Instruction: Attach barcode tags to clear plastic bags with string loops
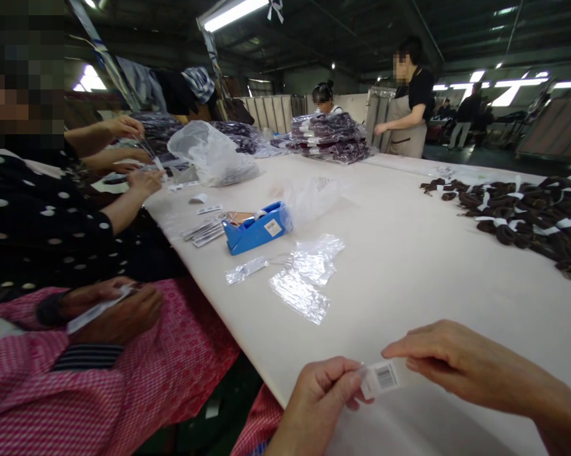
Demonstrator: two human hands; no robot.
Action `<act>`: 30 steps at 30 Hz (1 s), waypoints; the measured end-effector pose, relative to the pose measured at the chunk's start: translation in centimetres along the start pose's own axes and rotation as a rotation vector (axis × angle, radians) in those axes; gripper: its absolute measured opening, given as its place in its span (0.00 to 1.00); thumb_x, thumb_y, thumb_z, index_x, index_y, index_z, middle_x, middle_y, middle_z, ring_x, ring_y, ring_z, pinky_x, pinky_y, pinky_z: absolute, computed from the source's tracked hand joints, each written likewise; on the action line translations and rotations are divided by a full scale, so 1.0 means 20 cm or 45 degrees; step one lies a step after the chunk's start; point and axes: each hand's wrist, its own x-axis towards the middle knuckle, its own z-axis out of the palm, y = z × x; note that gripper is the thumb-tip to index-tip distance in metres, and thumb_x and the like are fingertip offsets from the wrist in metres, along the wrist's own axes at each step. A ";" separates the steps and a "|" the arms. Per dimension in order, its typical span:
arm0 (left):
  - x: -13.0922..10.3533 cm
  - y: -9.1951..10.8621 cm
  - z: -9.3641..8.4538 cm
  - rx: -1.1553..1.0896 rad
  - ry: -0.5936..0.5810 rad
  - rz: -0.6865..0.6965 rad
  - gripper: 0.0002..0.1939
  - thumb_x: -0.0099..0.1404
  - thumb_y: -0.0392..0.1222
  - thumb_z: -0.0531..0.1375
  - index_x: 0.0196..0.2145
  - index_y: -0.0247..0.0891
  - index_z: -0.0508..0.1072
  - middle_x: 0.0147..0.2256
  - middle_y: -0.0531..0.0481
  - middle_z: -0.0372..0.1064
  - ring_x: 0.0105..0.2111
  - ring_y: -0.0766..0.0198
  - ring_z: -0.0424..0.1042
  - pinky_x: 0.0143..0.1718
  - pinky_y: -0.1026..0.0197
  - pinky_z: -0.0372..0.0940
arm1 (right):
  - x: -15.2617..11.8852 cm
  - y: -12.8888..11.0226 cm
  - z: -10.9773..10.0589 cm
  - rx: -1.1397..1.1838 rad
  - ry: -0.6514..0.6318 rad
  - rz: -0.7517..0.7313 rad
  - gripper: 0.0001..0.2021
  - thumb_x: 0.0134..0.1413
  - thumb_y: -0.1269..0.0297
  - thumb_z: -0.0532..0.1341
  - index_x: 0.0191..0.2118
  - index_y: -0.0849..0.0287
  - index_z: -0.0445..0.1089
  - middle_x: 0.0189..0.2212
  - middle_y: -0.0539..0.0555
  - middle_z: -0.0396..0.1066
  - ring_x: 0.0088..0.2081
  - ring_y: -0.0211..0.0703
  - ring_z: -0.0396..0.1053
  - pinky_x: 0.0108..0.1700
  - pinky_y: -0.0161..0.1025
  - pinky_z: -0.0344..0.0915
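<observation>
My left hand (326,396) pinches a small white barcode tag (379,380) by its left end, between thumb and fingers, just above the table's near edge. My right hand (449,361) hovers at the tag's right side with its fingers stretched out, the fingertips close over the tag's upper corner. Whether they touch it I cannot tell. Something clear, perhaps a plastic sleeve, seems to run past the tag's right end. Beyond my hands, a pile of shiny clear plastic sleeves (308,272) lies flat on the white table (390,272).
A blue tape dispenser (254,231) stands behind the sleeves, beside stacked tags (206,231). Farther back are a clear plastic bag (211,155) and bagged dark goods (327,136). Dark tied bundles (527,209) lie at right. Co-workers' hands (123,310) work along the left edge.
</observation>
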 end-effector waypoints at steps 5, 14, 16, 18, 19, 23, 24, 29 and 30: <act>0.01 -0.01 0.02 0.084 -0.093 -0.069 0.14 0.64 0.46 0.58 0.29 0.34 0.79 0.26 0.51 0.73 0.28 0.67 0.68 0.33 0.66 0.60 | 0.01 0.02 0.03 -0.001 -0.013 -0.003 0.15 0.62 0.68 0.52 0.45 0.50 0.75 0.34 0.49 0.78 0.33 0.40 0.72 0.36 0.32 0.62; 0.03 -0.04 0.01 0.104 0.024 -0.107 0.20 0.64 0.51 0.57 0.24 0.33 0.76 0.22 0.53 0.70 0.25 0.68 0.65 0.30 0.66 0.57 | 0.06 0.03 0.05 0.025 0.315 0.321 0.04 0.58 0.64 0.57 0.37 0.54 0.68 0.22 0.44 0.67 0.24 0.36 0.61 0.26 0.33 0.53; 0.03 -0.05 0.01 0.062 0.003 -0.131 0.21 0.64 0.51 0.57 0.24 0.32 0.76 0.21 0.52 0.70 0.24 0.67 0.65 0.29 0.65 0.57 | 0.06 0.03 0.05 0.026 0.287 0.279 0.04 0.59 0.64 0.57 0.33 0.55 0.68 0.22 0.44 0.66 0.24 0.35 0.60 0.26 0.32 0.52; 0.03 -0.06 0.01 -0.011 -0.024 -0.159 0.21 0.64 0.53 0.57 0.27 0.32 0.78 0.22 0.51 0.72 0.24 0.66 0.67 0.29 0.65 0.59 | 0.07 0.03 0.05 0.038 0.265 0.247 0.04 0.58 0.65 0.57 0.33 0.55 0.68 0.22 0.44 0.66 0.25 0.35 0.60 0.27 0.32 0.53; 0.03 -0.07 0.01 -0.050 -0.031 -0.171 0.21 0.64 0.53 0.57 0.29 0.32 0.78 0.23 0.50 0.73 0.25 0.65 0.68 0.30 0.64 0.60 | 0.07 0.03 0.05 0.047 0.268 0.237 0.04 0.58 0.65 0.57 0.34 0.55 0.69 0.23 0.44 0.66 0.25 0.35 0.60 0.27 0.32 0.53; 0.03 -0.08 0.02 -0.102 -0.031 -0.194 0.22 0.63 0.55 0.58 0.30 0.31 0.79 0.23 0.49 0.74 0.24 0.66 0.69 0.30 0.65 0.60 | 0.07 0.04 0.06 0.094 0.288 0.230 0.04 0.57 0.65 0.57 0.35 0.56 0.69 0.22 0.44 0.64 0.24 0.35 0.58 0.26 0.32 0.52; 0.03 -0.08 0.03 -0.116 -0.038 -0.197 0.22 0.63 0.55 0.58 0.29 0.31 0.78 0.22 0.49 0.74 0.24 0.66 0.68 0.29 0.65 0.60 | 0.07 0.04 0.05 0.111 0.280 0.232 0.04 0.57 0.66 0.57 0.34 0.56 0.69 0.22 0.44 0.64 0.24 0.35 0.58 0.26 0.32 0.52; 0.04 -0.06 0.06 -0.223 -0.067 -0.225 0.20 0.60 0.55 0.61 0.27 0.32 0.78 0.22 0.52 0.71 0.23 0.68 0.65 0.28 0.66 0.59 | 0.07 0.07 0.05 0.229 0.232 0.242 0.05 0.55 0.65 0.58 0.32 0.57 0.69 0.20 0.44 0.61 0.24 0.34 0.56 0.25 0.32 0.50; 0.04 -0.06 0.06 -0.222 -0.076 -0.224 0.20 0.59 0.54 0.62 0.27 0.32 0.78 0.22 0.52 0.71 0.23 0.68 0.65 0.29 0.65 0.59 | 0.07 0.08 0.05 0.257 0.226 0.246 0.05 0.55 0.64 0.58 0.32 0.57 0.70 0.20 0.44 0.61 0.23 0.34 0.55 0.24 0.31 0.50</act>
